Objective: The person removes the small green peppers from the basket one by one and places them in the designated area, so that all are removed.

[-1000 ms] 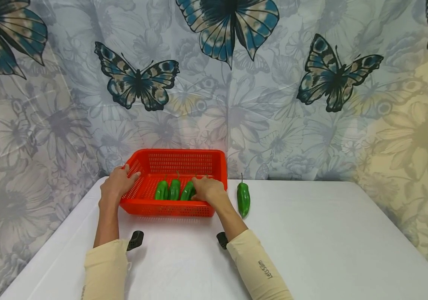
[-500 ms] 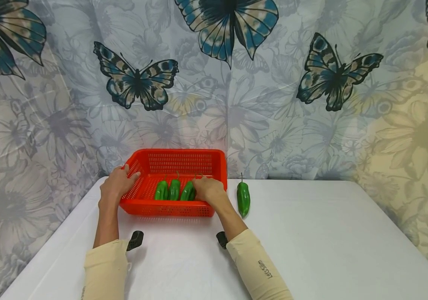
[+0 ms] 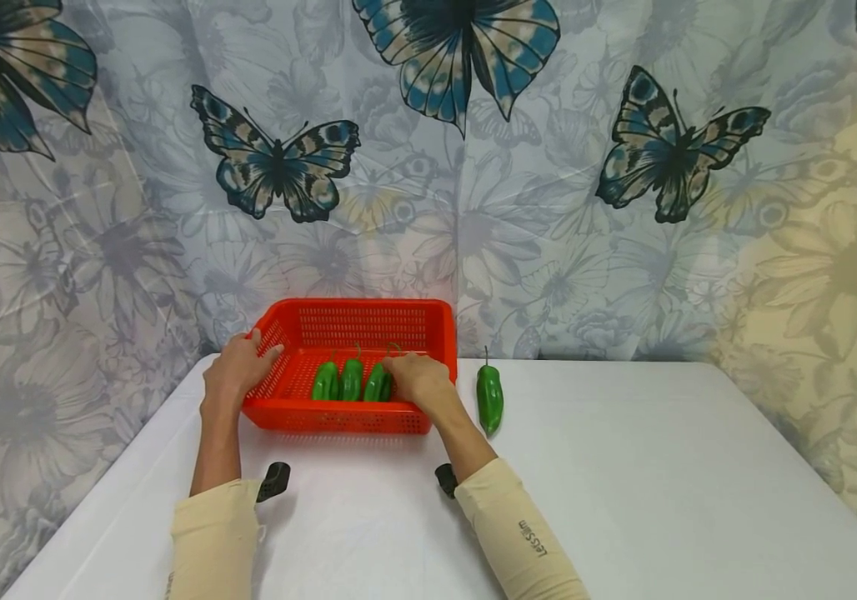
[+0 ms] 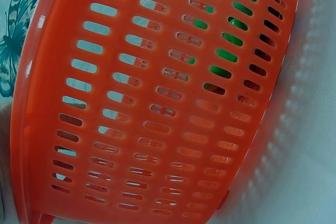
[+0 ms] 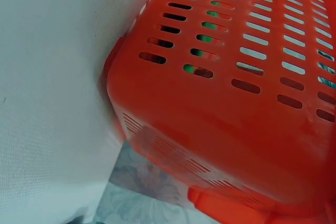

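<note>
A red plastic basket (image 3: 334,415) with slotted walls stands on the white table. My left hand (image 3: 235,367) grips its left rim, thumb on the inner side. Several green chili peppers lie side by side in it, among them a middle pepper (image 3: 352,380) and a leftmost pepper (image 3: 323,382). Over the right part of the basket, my right hand (image 3: 421,382) reaches inside and holds a chili pepper (image 3: 386,387) at the right of the row; its fingertips are partly hidden. Both wrist views show the slotted basket wall (image 4: 142,103), with green showing through, and neither hand's fingers.
One more green chili pepper (image 3: 489,398) lies on the white table (image 3: 661,475), just right of the basket. A butterfly-patterned cloth (image 3: 518,275) hangs behind the table. A black wrist device (image 3: 273,482) sticks out beside the left forearm.
My right fingers have shifted slightly, and more of the pepper beside them shows. The left hand and the basket stay in place.
</note>
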A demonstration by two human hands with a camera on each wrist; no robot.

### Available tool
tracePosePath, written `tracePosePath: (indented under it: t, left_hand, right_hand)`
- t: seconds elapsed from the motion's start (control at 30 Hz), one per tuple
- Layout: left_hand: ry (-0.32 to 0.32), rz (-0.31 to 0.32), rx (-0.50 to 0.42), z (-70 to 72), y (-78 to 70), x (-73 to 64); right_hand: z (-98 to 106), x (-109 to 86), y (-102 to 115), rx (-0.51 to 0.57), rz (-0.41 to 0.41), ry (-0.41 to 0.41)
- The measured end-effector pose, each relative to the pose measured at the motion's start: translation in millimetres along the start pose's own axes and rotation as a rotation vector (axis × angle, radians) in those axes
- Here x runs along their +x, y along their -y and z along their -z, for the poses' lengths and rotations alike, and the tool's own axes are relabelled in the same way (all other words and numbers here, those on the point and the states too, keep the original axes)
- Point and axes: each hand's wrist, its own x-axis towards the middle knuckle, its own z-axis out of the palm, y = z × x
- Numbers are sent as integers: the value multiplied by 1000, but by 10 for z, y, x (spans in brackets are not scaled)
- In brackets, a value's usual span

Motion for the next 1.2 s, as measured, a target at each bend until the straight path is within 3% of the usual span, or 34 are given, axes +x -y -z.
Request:
tracePosePath:
  t: [0.63,1.2]
  left_hand:
    - [-1,18,-3,-19,-33,19]
    - [-6,23,0,-32,-15,19]
  right_hand:
    - [22,5,-12,-41,-29,27]
    - [39,-2,-12,49,-17,-10]
